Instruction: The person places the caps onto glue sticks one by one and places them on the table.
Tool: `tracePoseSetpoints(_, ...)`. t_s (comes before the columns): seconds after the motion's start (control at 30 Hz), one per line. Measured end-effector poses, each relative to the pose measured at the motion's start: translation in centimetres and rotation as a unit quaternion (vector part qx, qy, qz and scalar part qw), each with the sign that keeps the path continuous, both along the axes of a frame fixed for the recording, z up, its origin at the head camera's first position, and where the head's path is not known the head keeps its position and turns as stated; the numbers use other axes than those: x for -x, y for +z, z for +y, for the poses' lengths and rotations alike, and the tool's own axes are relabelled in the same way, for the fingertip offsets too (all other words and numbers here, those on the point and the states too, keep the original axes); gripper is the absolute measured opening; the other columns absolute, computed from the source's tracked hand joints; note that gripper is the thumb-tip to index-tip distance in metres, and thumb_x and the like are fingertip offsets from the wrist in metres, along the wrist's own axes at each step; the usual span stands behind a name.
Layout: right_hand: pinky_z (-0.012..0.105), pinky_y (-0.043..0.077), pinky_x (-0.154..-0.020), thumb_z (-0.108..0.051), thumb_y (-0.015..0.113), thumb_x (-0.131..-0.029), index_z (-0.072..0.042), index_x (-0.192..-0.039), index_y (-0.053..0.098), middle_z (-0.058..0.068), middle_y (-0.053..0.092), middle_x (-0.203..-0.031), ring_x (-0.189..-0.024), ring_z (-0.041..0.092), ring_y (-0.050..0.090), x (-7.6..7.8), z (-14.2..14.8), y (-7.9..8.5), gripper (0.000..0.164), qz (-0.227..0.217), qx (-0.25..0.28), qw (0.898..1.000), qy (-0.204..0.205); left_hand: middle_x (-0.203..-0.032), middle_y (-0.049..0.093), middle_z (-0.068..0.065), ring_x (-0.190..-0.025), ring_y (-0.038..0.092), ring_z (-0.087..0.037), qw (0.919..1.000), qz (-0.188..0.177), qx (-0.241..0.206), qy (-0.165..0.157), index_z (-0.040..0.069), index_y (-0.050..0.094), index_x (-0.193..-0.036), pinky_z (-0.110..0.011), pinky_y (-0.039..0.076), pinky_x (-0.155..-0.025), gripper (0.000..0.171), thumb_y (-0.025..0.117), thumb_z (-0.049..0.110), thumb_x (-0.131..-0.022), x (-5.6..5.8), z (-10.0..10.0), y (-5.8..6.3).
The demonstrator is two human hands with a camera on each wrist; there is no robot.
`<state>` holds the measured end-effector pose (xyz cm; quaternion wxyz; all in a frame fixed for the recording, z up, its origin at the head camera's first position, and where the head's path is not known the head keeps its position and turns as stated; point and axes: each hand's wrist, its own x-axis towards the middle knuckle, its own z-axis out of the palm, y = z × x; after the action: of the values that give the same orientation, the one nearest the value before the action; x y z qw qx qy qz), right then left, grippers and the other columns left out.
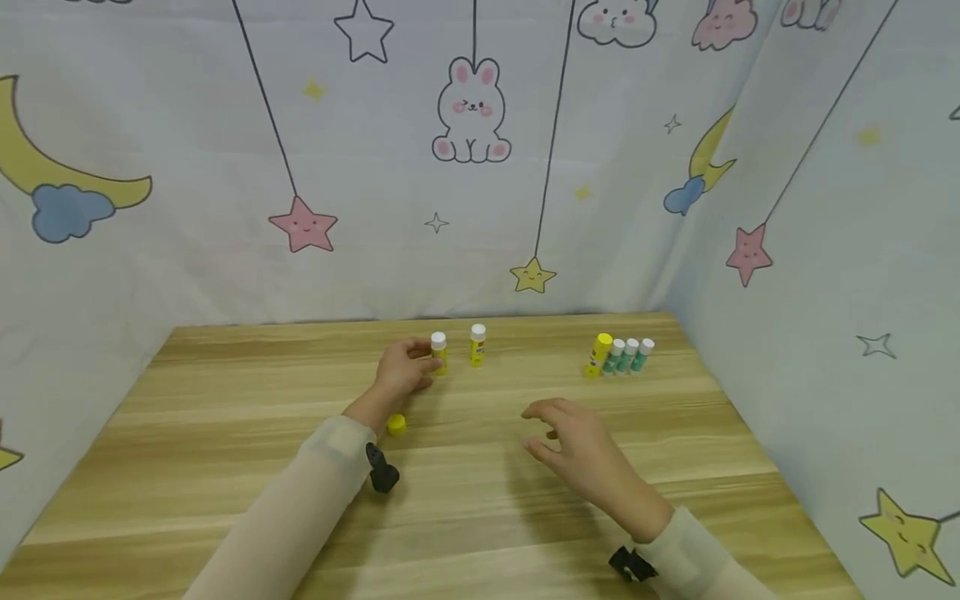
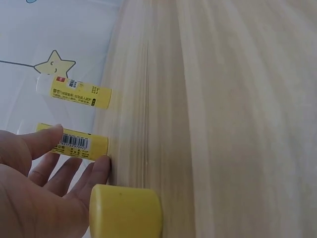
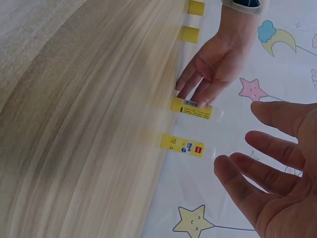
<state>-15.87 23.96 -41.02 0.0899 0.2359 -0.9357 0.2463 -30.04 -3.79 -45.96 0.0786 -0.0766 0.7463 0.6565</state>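
My left hand [image 1: 405, 367] is at a yellow glue stick [image 1: 439, 358] with a white top, standing upright towards the back of the table. In the left wrist view its thumb lies across the label of that glue stick [image 2: 74, 143], with the fingers curled round the other side. A second, similar glue stick [image 1: 477, 347] stands just to its right. My right hand [image 1: 581, 446] is held over the table with fingers spread and slightly bent, nothing between them. A short yellow cap [image 1: 397, 425] sits beside my left wrist.
At the back right stand a larger yellow glue stick [image 1: 598, 356] and three small green tubes [image 1: 627, 357] with white caps. The right wrist view shows two yellow caps [image 3: 190, 34] past the left hand. A patterned curtain [image 1: 405, 283] closes off the table's back edge.
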Motion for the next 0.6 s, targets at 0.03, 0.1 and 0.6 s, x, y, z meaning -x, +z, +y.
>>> tracePoseSetpoints(0.03,0.015,0.049,-0.069,-0.03,0.073,-0.082,-0.021,-0.113,0.063,-0.009,0.059,-0.115,-0.09,0.005,0.059,-0.03,-0.03,0.0,0.033,0.001,0.0,1.0,0.001,-0.127,0.055,-0.006,-0.102,0.058,-0.021,1.0,0.001,0.004,0.001,0.01,0.056,-0.124,-0.039,0.052,-0.081,0.043,0.071,0.011,-0.083,0.05,0.04,-0.03)
tracePoseSetpoints(0.1,0.015,0.049,-0.068,-0.029,0.073,-0.082,-0.02,-0.113,0.063,-0.008,0.059,-0.115,-0.09,0.005,0.059,-0.11,-0.12,0.07,0.033,0.002,-0.003,1.0,0.003,-0.124,0.056,-0.006,-0.099,0.059,-0.02,0.9999,0.001,0.01,0.002,0.009,0.056,-0.123,-0.038,0.052,-0.08,0.042,0.071,0.011,-0.083,0.15,0.1,-0.12)
tracePoseSetpoints(0.6,0.017,0.051,-0.068,-0.024,0.075,-0.081,-0.019,-0.111,0.063,-0.006,0.06,-0.113,-0.094,0.008,0.059,-0.1,-0.08,-0.13,0.033,-0.001,0.009,1.0,0.011,-0.129,0.053,-0.012,-0.099,0.058,-0.021,0.9992,0.005,0.038,-0.014,0.005,0.053,-0.129,-0.033,0.053,-0.077,0.045,0.067,0.005,-0.086,0.41,0.81,0.11)
